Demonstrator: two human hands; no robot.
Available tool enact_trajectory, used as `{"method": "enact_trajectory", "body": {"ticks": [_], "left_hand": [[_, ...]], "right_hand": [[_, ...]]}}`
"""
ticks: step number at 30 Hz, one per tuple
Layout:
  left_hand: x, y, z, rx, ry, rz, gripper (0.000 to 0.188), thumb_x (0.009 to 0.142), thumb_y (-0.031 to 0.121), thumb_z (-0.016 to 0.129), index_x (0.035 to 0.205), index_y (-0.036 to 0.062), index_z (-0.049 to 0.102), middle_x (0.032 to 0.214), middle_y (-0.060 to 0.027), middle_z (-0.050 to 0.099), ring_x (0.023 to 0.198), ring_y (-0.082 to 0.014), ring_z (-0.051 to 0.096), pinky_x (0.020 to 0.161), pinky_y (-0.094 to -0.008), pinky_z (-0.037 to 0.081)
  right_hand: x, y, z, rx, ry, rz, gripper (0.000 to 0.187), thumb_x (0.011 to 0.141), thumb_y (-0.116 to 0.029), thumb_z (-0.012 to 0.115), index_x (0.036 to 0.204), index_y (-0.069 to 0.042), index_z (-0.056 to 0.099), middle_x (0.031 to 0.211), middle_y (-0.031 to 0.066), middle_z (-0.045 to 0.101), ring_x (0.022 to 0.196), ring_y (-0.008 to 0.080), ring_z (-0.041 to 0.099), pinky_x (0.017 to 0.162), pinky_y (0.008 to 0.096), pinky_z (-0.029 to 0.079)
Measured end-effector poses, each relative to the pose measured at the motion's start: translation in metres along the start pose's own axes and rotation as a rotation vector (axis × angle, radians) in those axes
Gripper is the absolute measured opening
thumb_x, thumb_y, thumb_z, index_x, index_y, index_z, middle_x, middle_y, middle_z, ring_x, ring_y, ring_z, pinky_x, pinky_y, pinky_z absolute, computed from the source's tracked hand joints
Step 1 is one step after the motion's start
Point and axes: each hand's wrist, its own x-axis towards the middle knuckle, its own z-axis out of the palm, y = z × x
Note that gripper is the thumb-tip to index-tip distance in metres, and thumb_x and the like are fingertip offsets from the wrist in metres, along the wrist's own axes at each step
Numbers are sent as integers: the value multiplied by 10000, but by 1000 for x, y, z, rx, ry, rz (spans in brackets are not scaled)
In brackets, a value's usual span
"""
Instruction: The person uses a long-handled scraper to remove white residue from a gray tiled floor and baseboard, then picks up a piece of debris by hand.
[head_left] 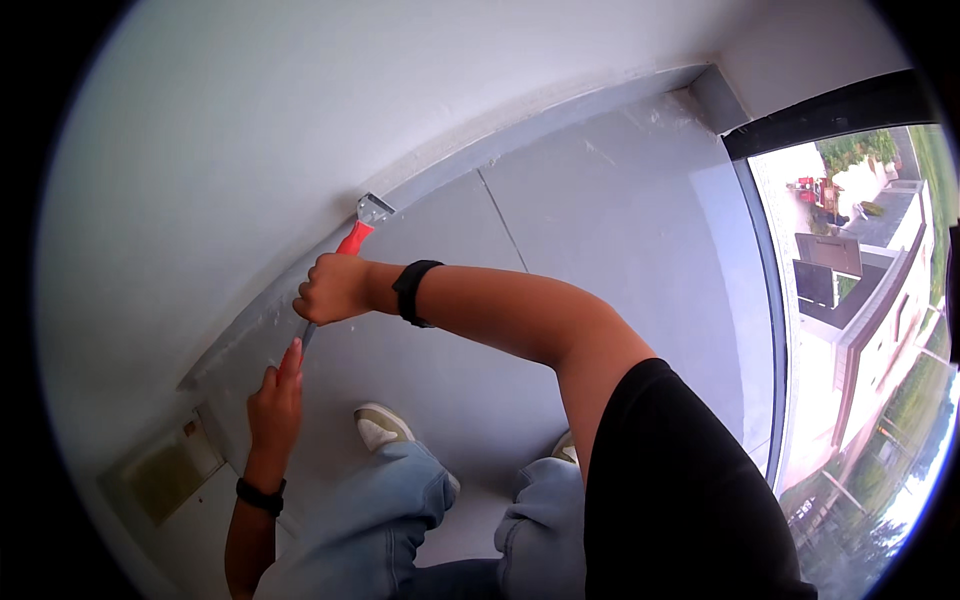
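A long-handled scraper [354, 239], with a red and grey handle and a metal head, slants up from the lower left. Its head rests at the foot of the white wall [250, 130], against the grey skirting [570, 110]. My right hand [333, 288] is closed round the handle just below the red upper part. Lower down, my left hand [274, 408] grips the handle near its end, with one finger stretched along it. Both palms hide parts of the handle. White specks and smears mark the skirting and the grey floor [600, 215] nearby.
A dark-framed window [760, 255] runs along the right, with buildings and greenery outside. My shoe [381, 426] stands on the floor below the scraper. At the lower left is a yellowish rectangular panel [172, 477]. A dark joint line crosses the floor.
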Motion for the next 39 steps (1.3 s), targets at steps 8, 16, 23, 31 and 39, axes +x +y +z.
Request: {"method": "enact_trajectory", "body": {"ticks": [8, 16, 23, 31, 39], "left_hand": [[46, 54, 30, -194, 43, 69, 613, 946, 73, 585, 1508, 183, 366, 902, -118, 620, 695, -273, 655, 631, -375, 546], [22, 71, 33, -610, 39, 16, 581, 967, 123, 559, 1499, 38, 341, 935, -125, 652, 740, -220, 626, 701, -346, 517], [-51, -18, 50, -887, -90, -360, 334, 995, 245, 558, 1214, -6, 531, 715, -80, 576, 608, -139, 524, 579, -312, 440], [-113, -54, 75, -798, -59, -449, 289, 1010, 314, 525, 992, 25, 522, 603, -143, 540, 507, -283, 553, 503, -387, 408], [-72, -71, 65, -798, -112, -341, 276, 1008, 307, 524, 1006, 31, 526, 636, -165, 581, 569, -353, 608, 523, -415, 441]], "right_hand": [[-46, 33, -85, -78, -338, 37, 236, 770, -241, 688, 672, -76, 551, 563, 38, 602, 534, 266, 633, 465, 372, 479], [-41, 14, -94, -18, -574, 20, 241, 811, -255, 669, 695, -72, 564, 558, 39, 607, 546, 286, 624, 487, 399, 474], [35, -31, -12, 141, -650, -98, 196, 805, -228, 669, 725, -60, 606, 608, 66, 651, 611, 313, 665, 555, 412, 525], [74, -85, 56, 169, -771, -143, 159, 794, -202, 673, 693, -83, 643, 644, 66, 673, 657, 306, 680, 599, 400, 539], [81, -56, 27, 94, -878, -30, 189, 810, -243, 665, 714, -82, 637, 647, 70, 671, 635, 306, 672, 573, 397, 531]]}}
